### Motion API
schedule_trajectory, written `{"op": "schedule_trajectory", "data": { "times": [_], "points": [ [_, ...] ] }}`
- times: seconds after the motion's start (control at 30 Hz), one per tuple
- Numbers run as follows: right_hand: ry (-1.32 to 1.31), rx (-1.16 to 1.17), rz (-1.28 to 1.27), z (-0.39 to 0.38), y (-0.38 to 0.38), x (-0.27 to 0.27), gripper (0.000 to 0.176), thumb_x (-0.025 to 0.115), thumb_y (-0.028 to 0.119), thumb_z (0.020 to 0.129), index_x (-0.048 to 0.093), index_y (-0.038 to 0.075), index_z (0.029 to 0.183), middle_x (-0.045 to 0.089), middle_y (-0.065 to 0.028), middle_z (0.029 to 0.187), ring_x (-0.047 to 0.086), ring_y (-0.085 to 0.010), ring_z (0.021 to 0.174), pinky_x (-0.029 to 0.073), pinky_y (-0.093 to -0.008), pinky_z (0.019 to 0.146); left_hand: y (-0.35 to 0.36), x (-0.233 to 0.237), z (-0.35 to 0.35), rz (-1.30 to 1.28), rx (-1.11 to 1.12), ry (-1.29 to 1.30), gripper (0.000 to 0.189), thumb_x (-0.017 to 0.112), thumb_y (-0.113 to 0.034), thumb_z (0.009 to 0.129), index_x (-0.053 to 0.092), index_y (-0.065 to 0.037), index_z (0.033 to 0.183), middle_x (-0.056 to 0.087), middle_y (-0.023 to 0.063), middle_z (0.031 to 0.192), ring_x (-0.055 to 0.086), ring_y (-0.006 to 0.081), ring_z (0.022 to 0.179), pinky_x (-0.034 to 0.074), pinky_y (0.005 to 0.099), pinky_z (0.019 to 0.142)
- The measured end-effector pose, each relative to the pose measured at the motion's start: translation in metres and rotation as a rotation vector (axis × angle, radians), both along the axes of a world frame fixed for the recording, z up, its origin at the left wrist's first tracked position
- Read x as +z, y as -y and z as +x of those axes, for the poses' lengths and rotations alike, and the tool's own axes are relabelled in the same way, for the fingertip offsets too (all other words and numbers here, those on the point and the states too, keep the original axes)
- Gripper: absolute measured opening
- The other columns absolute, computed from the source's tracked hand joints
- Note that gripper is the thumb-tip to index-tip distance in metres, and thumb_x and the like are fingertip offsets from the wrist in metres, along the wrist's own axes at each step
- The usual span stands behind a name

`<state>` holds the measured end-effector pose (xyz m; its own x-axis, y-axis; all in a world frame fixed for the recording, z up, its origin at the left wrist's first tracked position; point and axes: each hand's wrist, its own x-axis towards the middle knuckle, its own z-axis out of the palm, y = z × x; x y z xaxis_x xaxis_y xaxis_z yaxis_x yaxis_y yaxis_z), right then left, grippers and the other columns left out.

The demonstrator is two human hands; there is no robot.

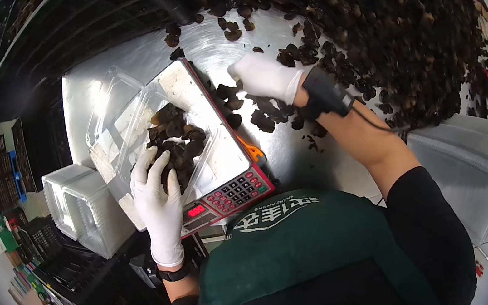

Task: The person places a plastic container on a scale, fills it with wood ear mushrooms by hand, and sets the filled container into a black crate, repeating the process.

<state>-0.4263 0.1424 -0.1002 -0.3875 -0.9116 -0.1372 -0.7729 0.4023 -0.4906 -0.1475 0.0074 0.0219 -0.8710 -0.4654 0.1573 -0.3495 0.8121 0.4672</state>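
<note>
A digital scale (239, 191) with a red rim and keypad stands on the metal table. On its pan rests a clear plastic clamshell box (114, 118), lid folded back, holding dark, wood-ear-like mushrooms (180, 146). My left hand (158, 187), in a white glove, lies over the near left side of these mushrooms, fingers apart and touching them. To the right of the scale, my gloved right hand (266, 76) hovers near loose mushrooms (264, 116). Its fingers are curled closed, and whatever they may hold is hidden.
A large heap of dark mushrooms (389, 23) covers the table's far right. Clear plastic boxes (79, 209) are stacked left of the scale, and more clear containers (463, 164) stand at right. An orange-handled tool (251, 150) lies beside the scale. Black crates (78, 265) stand at left.
</note>
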Motion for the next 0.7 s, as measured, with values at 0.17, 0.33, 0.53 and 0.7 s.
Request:
{"op": "schedule_trajectory", "data": {
  "times": [0.17,0.33,0.53,0.7],
  "points": [
    [0.439,-0.157,-0.167,-0.018,-0.014,0.062,0.021,0.065,0.004,0.073,0.07,0.004,0.094,0.069,-0.0084,0.083,0.064,-0.0169,0.076,0.051,-0.0303,0.071,-0.001,0.0,0.001,0.025,0.003,-0.075,0.046,0.068,0.006,0.082,0.064,-0.004,0.126,0.059,0.0159,0.131,0.056,0.033,0.124,0.044,0.0397,0.106],
    [0.684,-0.118,-0.724,0.044,0.013,0.122,0.023,0.063,0.007,0.078,0.068,0.004,0.1,0.07,-0.0109,0.09,0.068,-0.0214,0.081,0.053,-0.0323,0.076,-0.005,0.001,0.006,0.127,0.033,-0.189,0.073,0.071,0.002,0.079,0.043,0.0,0.146,0.05,0.0202,0.143,0.049,0.0347,0.133,0.037,0.0416,0.113],
    [-0.055,0.125,-0.603,0.133,0.041,0.122,0.034,0.069,0.031,0.083,0.068,0.003,0.102,0.064,-0.0126,0.105,0.062,-0.0292,0.101,0.053,-0.041,0.082,-0.005,-0.008,0.009,0.164,-0.01,-0.269,0.079,0.058,-0.04,0.098,0.026,0.006,0.153,0.035,0.0234,0.155,0.037,0.0343,0.143,0.028,0.0439,0.118],
    [-0.01,-0.103,-0.75,0.077,0.01,0.093,0.033,0.07,0.026,0.084,0.068,0.007,0.111,0.062,-0.0134,0.117,0.056,-0.0326,0.11,0.047,-0.0426,0.096,-0.01,-0.001,0.003,-0.029,-0.026,-0.022,0.066,0.066,-0.009,0.087,0.043,-0.004,0.149,0.045,0.0216,0.148,0.043,0.04,0.136,0.033,0.0457,0.115]
  ]
}}
